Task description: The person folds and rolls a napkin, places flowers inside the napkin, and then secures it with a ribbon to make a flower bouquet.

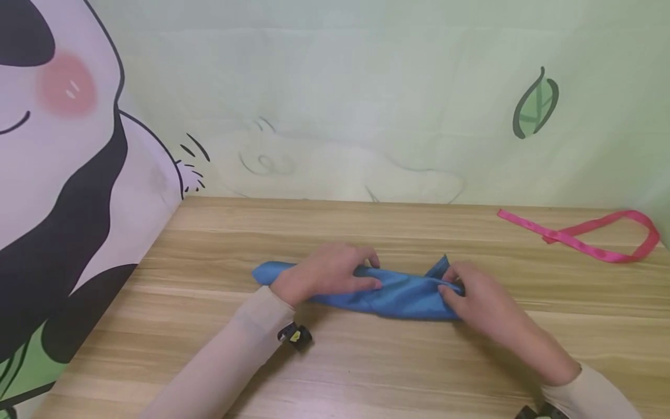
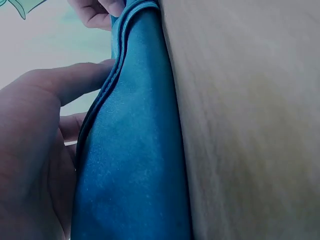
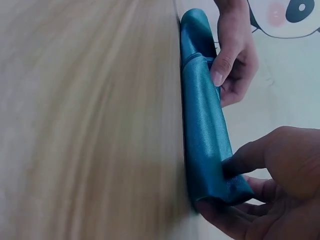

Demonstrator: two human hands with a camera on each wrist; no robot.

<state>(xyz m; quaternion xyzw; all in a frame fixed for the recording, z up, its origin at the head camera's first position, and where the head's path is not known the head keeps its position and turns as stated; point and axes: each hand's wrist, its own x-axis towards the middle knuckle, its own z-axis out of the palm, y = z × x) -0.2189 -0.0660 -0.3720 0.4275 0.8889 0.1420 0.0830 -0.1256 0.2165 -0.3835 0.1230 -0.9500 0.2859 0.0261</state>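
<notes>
A shiny blue cloth (image 1: 405,294), folded into a long narrow bundle, lies across the wooden table. Over its middle, my left hand (image 1: 335,270) holds it with the thumb on the near side and the fingers over the far side. At the right end, my right hand (image 1: 484,302) pinches the cloth between thumb and fingers, and a small corner sticks up beside it. The left wrist view shows a layered fold edge along the blue cloth (image 2: 135,130) by the thumb. In the right wrist view, fingers reach under the end of the cloth (image 3: 205,130).
A pink ribbon (image 1: 602,253) lies in a loose loop at the table's back right. Behind the wooden table (image 1: 398,372) hangs a pale green backdrop (image 1: 335,87) with a panda and a leaf drawn on it.
</notes>
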